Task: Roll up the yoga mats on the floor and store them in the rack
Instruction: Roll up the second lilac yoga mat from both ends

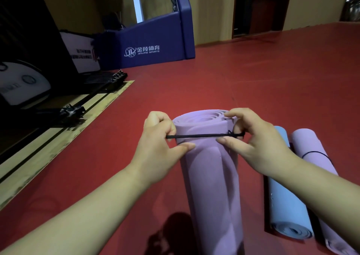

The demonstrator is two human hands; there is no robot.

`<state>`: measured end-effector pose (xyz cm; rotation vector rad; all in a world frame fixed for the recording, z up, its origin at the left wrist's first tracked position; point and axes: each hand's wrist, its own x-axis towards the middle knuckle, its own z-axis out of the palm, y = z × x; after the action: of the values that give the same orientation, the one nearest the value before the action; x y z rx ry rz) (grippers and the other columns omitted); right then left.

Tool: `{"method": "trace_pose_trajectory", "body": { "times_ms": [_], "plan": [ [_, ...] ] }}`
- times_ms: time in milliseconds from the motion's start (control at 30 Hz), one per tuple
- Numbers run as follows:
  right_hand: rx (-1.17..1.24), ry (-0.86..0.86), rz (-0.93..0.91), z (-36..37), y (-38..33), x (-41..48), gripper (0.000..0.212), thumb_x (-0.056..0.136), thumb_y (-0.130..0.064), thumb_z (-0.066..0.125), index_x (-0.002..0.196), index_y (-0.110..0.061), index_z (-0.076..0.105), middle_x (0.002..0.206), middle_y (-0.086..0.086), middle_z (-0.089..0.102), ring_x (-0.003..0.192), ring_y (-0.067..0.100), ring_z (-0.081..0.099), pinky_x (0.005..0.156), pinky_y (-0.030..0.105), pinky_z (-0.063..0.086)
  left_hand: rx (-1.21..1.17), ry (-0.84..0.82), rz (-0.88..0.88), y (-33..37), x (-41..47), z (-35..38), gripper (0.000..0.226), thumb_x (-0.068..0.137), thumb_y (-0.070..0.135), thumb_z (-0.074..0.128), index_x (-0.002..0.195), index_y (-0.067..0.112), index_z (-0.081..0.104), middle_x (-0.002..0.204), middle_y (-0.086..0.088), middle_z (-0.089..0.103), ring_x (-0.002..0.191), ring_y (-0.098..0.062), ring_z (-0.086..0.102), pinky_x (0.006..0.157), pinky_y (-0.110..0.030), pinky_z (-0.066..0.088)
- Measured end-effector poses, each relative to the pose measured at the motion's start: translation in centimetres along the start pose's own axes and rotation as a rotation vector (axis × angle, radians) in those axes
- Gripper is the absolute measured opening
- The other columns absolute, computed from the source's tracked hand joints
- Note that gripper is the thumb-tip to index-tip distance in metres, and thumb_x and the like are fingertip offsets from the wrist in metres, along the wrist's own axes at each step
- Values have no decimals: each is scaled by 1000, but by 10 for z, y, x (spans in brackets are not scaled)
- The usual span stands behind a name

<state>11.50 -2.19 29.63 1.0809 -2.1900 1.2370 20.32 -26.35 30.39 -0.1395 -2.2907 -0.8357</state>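
Observation:
A rolled purple yoga mat (210,176) stands almost upright in front of me, its spiral end at the top. A black elastic cord (198,136) is stretched across its upper part. My left hand (157,147) pinches the cord's left end beside the roll. My right hand (255,143) pinches the knotted right end, thumb pressed on the mat. To the right, a rolled blue mat (282,192) and a second rolled purple mat (313,153), bound with a black cord, lie side by side on the red floor (253,79). No rack is visible.
A blue padded sports base (146,48) with white lettering stands at the back left. Black equipment (66,112) and white panels (21,83) lie along a wooden floor strip (58,137) at left. A dark doorway (259,7) is at the back right.

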Motion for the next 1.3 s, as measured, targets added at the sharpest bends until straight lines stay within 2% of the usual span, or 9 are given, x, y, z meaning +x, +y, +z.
{"method": "trace_pose_trajectory", "body": {
  "times_ms": [267,433,567,733,867,967,1067,1167,1300],
  "plan": [
    [57,-44,107,11,19,-11,80,77,-60,70,145,-53,28,86,-13,58,81,15,60,72,27,48,12,-178,106,-17,-11,4,36,77,47,77,93,28,50,76,8,51,74,-14,51,69,-33,43],
    [51,-202,211,15,38,-28,123,68,-48,89,157,-54,4,89,-11,60,84,8,62,79,18,48,-2,-373,-7,-33,-37,17,133,62,41,96,152,58,0,95,18,49,91,-4,55,81,-9,40],
    [119,-364,284,26,50,-50,135,63,-49,94,157,-56,-3,113,-32,60,105,-17,59,93,5,42,17,-516,-98,-45,-51,29,146,64,37,97,153,51,-18,101,26,45,95,18,48,79,1,33],
    [58,-513,426,35,62,-80,143,58,-60,93,150,-64,-17,137,-11,43,102,-11,53,93,19,42,67,-658,-233,-61,-76,43,149,66,43,95,148,52,-30,101,9,43,81,-2,40,71,-2,32],
    [136,-558,479,34,64,-100,149,58,-49,97,147,-65,-21,147,-29,42,101,-18,58,85,9,43,11,-723,-251,-61,-96,54,149,68,40,95,147,51,-31,100,9,51,83,5,51,69,-5,33],
    [142,-547,456,29,60,-103,150,57,-47,98,145,-67,-21,149,-45,33,125,-19,48,91,3,40,-67,-697,-268,-56,-100,57,146,68,32,95,155,37,-22,135,-13,57,113,0,50,78,1,32],
    [156,-536,444,24,55,-104,146,59,-46,97,145,-68,-19,144,-53,29,116,-12,58,94,18,49,-57,-656,-244,-58,-99,61,146,64,43,96,151,48,-21,122,1,52,100,-5,52,89,-7,36],
    [148,-508,475,20,55,-108,141,61,-44,97,148,-67,-12,140,-45,43,93,4,68,86,29,55,-53,-645,-220,-63,-98,64,143,61,56,94,149,54,-19,140,6,32,128,-6,44,111,-17,35],
    [154,-420,495,15,58,-110,124,57,-61,91,147,-58,6,136,-22,55,120,-11,53,102,22,45,-87,-629,-198,-59,-95,68,140,58,64,90,142,66,-21,163,19,-1,152,-10,23,122,-32,30]
  ]
}}
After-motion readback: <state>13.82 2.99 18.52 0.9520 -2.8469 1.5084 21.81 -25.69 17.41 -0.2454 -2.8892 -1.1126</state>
